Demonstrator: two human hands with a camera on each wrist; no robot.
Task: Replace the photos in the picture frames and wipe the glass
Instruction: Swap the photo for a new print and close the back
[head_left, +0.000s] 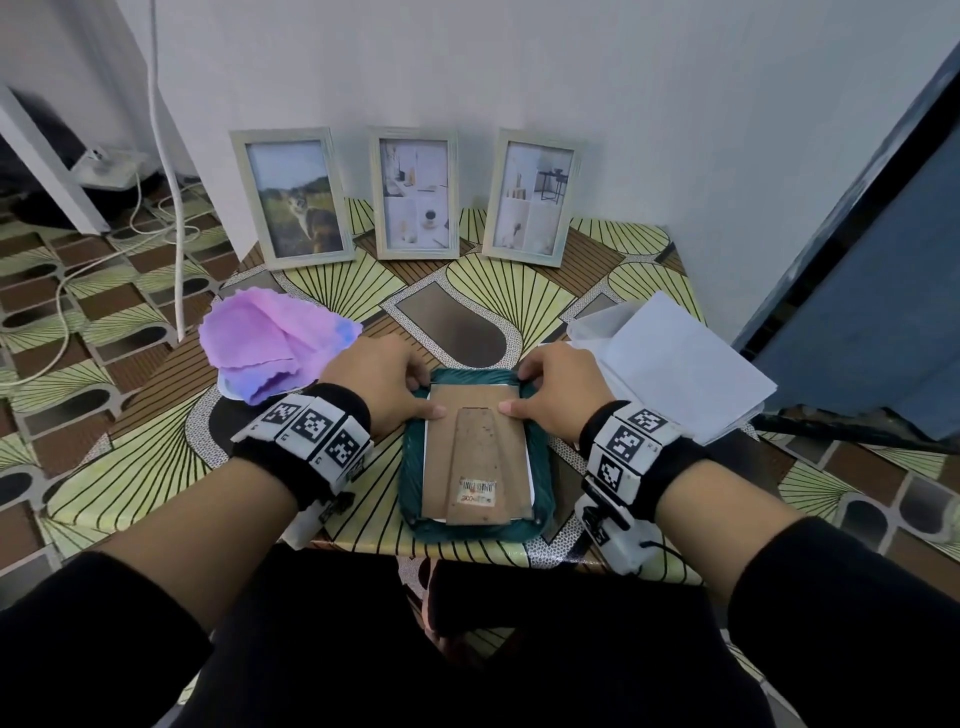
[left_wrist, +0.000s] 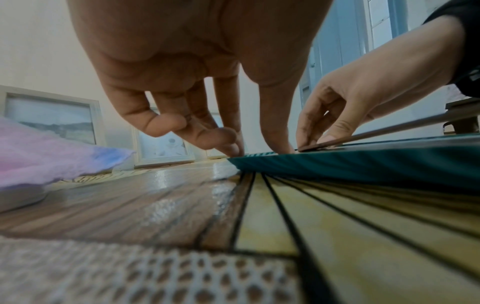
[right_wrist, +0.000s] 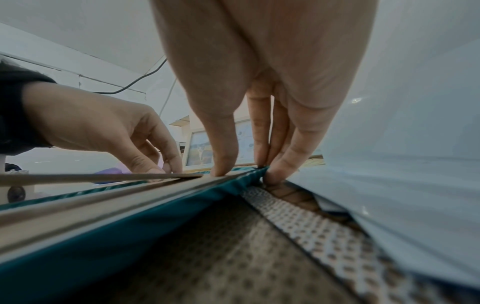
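Note:
A teal picture frame (head_left: 410, 483) (left_wrist: 363, 162) (right_wrist: 130, 236) lies face down near the table's front edge. Its brown backing board (head_left: 478, 457), with a stand flap and a barcode sticker, sits in it. My left hand (head_left: 423, 397) (left_wrist: 249, 148) holds the far left corner, thumb on the board and curled fingertips on the rim. My right hand (head_left: 519, 392) (right_wrist: 241, 170) pinches the far right corner, thumb on the board and fingers down its outer side. Three pale frames with photos (head_left: 298, 200) (head_left: 415, 195) (head_left: 530, 200) lean on the back wall. A purple cloth (head_left: 270, 338) lies to the left.
White sheets (head_left: 675, 364) are stacked right of the teal frame, close to my right hand. A dark blue panel (head_left: 857, 312) stands at the table's right side. White cables (head_left: 171, 218) run over the floor on the left.

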